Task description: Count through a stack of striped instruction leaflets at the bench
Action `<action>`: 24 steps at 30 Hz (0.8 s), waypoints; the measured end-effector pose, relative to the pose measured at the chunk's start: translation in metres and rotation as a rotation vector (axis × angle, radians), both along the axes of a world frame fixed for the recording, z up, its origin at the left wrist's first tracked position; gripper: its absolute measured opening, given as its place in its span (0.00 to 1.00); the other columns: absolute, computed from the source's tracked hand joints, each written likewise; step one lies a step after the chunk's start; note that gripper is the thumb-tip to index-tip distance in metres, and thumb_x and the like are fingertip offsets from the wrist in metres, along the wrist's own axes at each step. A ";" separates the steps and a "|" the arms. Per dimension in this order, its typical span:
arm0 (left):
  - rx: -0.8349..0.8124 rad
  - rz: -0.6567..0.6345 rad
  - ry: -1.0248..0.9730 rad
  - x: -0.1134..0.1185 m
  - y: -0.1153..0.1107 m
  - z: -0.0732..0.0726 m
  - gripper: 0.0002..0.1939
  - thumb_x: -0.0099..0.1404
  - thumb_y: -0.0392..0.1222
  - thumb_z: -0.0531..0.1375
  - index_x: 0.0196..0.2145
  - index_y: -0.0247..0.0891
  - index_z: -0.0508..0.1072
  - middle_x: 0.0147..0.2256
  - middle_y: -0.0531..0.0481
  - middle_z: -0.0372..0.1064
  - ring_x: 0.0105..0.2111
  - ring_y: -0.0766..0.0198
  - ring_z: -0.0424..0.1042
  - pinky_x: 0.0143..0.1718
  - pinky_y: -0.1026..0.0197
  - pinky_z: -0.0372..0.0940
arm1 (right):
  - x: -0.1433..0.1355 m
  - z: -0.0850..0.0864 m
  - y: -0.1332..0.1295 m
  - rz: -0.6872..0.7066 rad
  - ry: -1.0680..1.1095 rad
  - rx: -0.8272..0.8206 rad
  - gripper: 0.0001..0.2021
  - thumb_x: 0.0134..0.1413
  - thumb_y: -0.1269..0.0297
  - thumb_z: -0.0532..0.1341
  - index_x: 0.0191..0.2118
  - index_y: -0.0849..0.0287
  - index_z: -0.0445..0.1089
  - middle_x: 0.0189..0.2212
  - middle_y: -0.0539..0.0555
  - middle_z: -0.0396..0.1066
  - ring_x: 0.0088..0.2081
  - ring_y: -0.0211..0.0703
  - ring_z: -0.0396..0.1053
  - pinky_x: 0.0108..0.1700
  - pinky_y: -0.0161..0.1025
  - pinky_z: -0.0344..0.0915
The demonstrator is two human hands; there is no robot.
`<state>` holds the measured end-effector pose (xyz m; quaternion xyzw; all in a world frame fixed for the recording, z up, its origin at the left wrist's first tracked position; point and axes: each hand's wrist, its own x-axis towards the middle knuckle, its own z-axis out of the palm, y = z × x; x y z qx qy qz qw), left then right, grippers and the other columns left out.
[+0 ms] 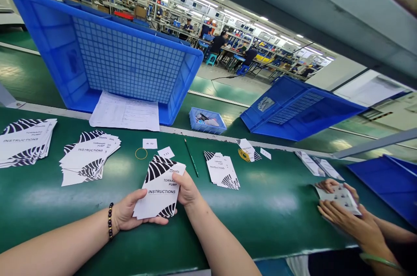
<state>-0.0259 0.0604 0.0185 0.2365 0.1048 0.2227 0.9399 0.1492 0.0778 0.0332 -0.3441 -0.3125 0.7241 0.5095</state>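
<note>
A small stack of white instruction booklets point(159, 200) with black zebra stripes is held up over the green table. My left hand point(130, 213), below a beaded bracelet, wraps round its lower left side with the thumb on top. My right hand point(186, 187) grips the upper right edge, thumb on the cover. Behind the stack lie a small note card point(166, 152), another card point(150, 143) and a rubber band point(141, 153). A fanned pile of booklets point(93, 154) lies to the left, and a smaller pile point(223, 171) to the right.
More booklets point(26, 141) lie far left. A green pencil point(191, 158) and rubber bands point(243, 155) are on the table point(273, 224). Blue crates point(130, 58) and a small blue basket point(207, 127) stand behind. At right, another person's hands point(348, 219) hold a printed sheet.
</note>
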 end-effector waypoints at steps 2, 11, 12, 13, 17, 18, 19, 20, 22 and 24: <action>0.023 -0.049 -0.019 0.000 -0.001 0.005 0.40 0.53 0.59 0.59 0.57 0.34 0.56 0.53 0.34 0.60 0.53 0.38 0.60 0.53 0.36 0.50 | -0.001 0.000 0.000 0.048 -0.015 -0.007 0.26 0.31 0.52 0.71 0.39 0.61 0.69 0.26 0.53 0.71 0.24 0.41 0.68 0.27 0.37 0.67; 0.144 -0.028 -0.050 0.003 0.000 0.008 0.40 0.54 0.56 0.60 0.57 0.28 0.57 0.49 0.28 0.63 0.51 0.39 0.62 0.43 0.45 0.61 | 0.001 -0.002 0.003 0.178 0.004 0.060 0.21 0.34 0.56 0.71 0.34 0.65 0.71 0.24 0.54 0.71 0.21 0.38 0.67 0.23 0.33 0.65; 0.164 -0.001 -0.028 0.003 0.000 0.007 0.38 0.53 0.54 0.61 0.56 0.28 0.59 0.49 0.29 0.64 0.51 0.38 0.61 0.44 0.44 0.61 | 0.002 -0.003 0.003 0.228 0.002 0.072 0.19 0.37 0.56 0.69 0.33 0.66 0.71 0.22 0.53 0.71 0.17 0.35 0.63 0.18 0.31 0.62; 0.186 0.026 0.001 0.003 0.002 0.007 0.36 0.53 0.52 0.62 0.55 0.29 0.61 0.49 0.31 0.64 0.51 0.38 0.61 0.45 0.43 0.60 | 0.003 -0.004 0.003 0.262 -0.006 0.078 0.17 0.39 0.57 0.68 0.32 0.66 0.71 0.21 0.52 0.69 0.13 0.32 0.58 0.14 0.30 0.57; 0.440 0.202 0.280 0.003 0.007 0.009 0.26 0.55 0.49 0.62 0.50 0.37 0.68 0.50 0.40 0.65 0.53 0.42 0.59 0.53 0.42 0.55 | 0.007 -0.003 0.002 0.074 -0.126 0.178 0.11 0.41 0.62 0.68 0.32 0.63 0.72 0.22 0.51 0.70 0.17 0.33 0.62 0.20 0.32 0.63; 0.557 0.288 0.406 0.004 0.008 0.010 0.23 0.57 0.48 0.61 0.49 0.38 0.69 0.50 0.42 0.66 0.53 0.44 0.59 0.54 0.43 0.53 | 0.009 -0.001 0.003 -0.001 -0.166 0.234 0.10 0.42 0.63 0.68 0.32 0.62 0.72 0.25 0.52 0.71 0.24 0.37 0.67 0.27 0.35 0.67; 0.670 0.388 0.537 0.004 0.010 0.012 0.20 0.59 0.48 0.59 0.48 0.39 0.70 0.50 0.43 0.66 0.53 0.46 0.60 0.55 0.45 0.52 | 0.010 0.000 0.003 -0.065 -0.201 0.291 0.09 0.43 0.64 0.67 0.33 0.62 0.73 0.29 0.54 0.72 0.30 0.41 0.69 0.35 0.39 0.67; 0.762 0.494 0.647 0.005 0.010 0.013 0.19 0.61 0.47 0.57 0.48 0.39 0.69 0.51 0.44 0.65 0.53 0.48 0.60 0.56 0.46 0.51 | 0.012 0.001 0.004 -0.118 -0.224 0.340 0.08 0.45 0.65 0.66 0.34 0.61 0.73 0.31 0.55 0.73 0.34 0.43 0.70 0.40 0.42 0.66; 0.843 0.677 0.770 0.006 0.012 0.012 0.19 0.65 0.47 0.53 0.52 0.40 0.65 0.53 0.45 0.63 0.54 0.52 0.58 0.58 0.49 0.49 | 0.014 0.002 0.007 -0.193 -0.240 0.398 0.07 0.47 0.66 0.64 0.35 0.59 0.73 0.34 0.54 0.72 0.38 0.45 0.69 0.44 0.44 0.64; 0.854 0.765 0.800 0.007 0.013 0.008 0.20 0.66 0.46 0.51 0.55 0.41 0.60 0.55 0.45 0.59 0.56 0.54 0.56 0.58 0.51 0.48 | 0.013 0.000 0.009 -0.214 -0.257 0.412 0.08 0.48 0.66 0.63 0.37 0.58 0.73 0.34 0.53 0.72 0.39 0.44 0.69 0.45 0.43 0.64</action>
